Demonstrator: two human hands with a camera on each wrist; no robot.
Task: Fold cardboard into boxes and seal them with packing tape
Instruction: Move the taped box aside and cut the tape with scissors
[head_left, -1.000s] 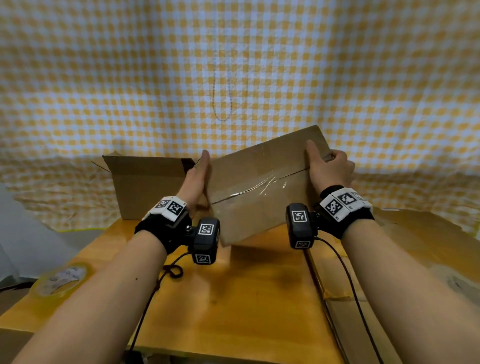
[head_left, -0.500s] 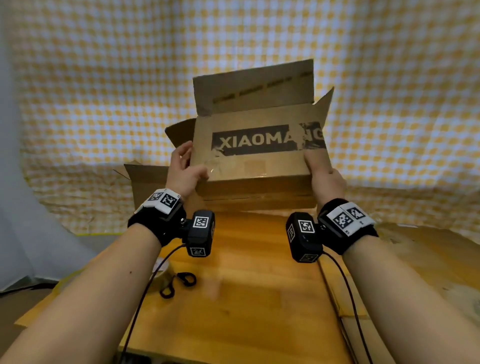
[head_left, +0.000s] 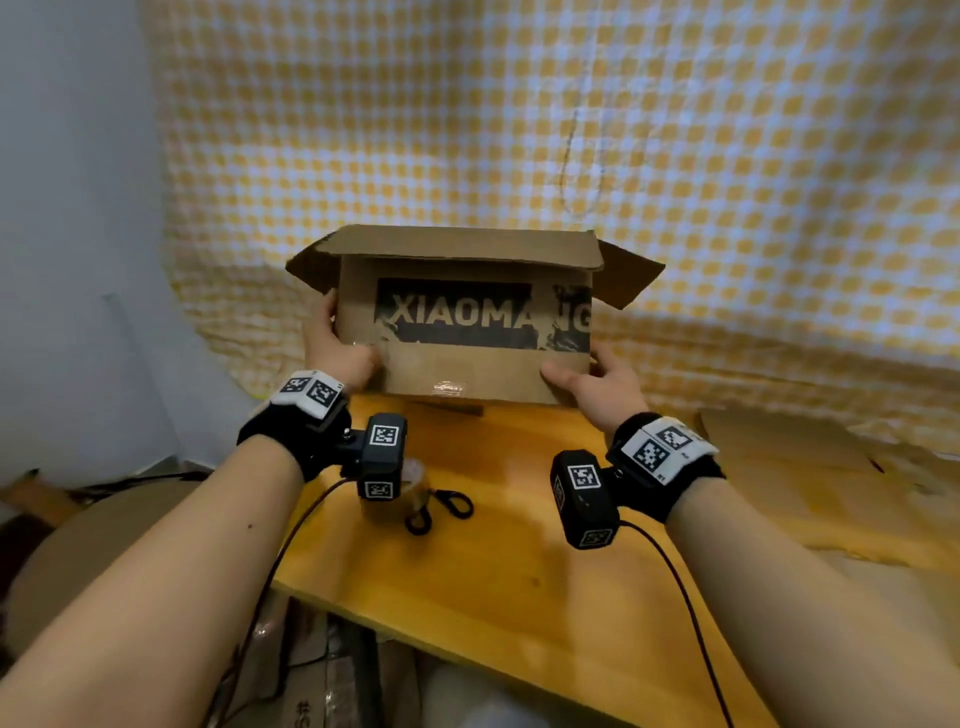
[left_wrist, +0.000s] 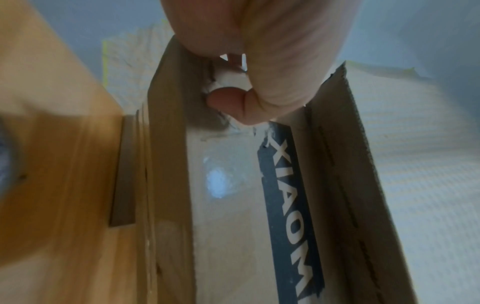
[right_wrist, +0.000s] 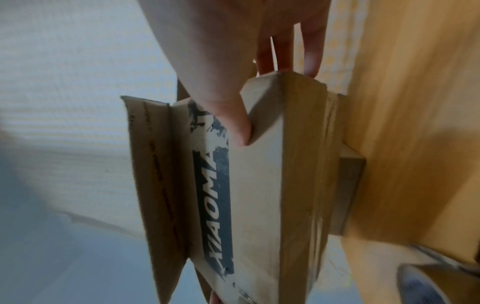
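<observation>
Nearest you on the wooden table (head_left: 519, 561), the tape roll (head_left: 415, 488) and black scissors (head_left: 441, 512) lie untouched. Beyond them, the XIAOMANG cardboard box (head_left: 467, 358), tipped and lifted a moment ago, now sits upright at the table's far edge with its top flaps open, so its bottom looks done and the top awaits closing. Your left hand (head_left: 335, 345) grips the left corner, thumb in front; your right hand (head_left: 592, 382) pinches the lower right corner.

Both arms fwd, left hand (head_left: 337, 345) & right hand (head_left: 597, 384) gripping.
</observation>
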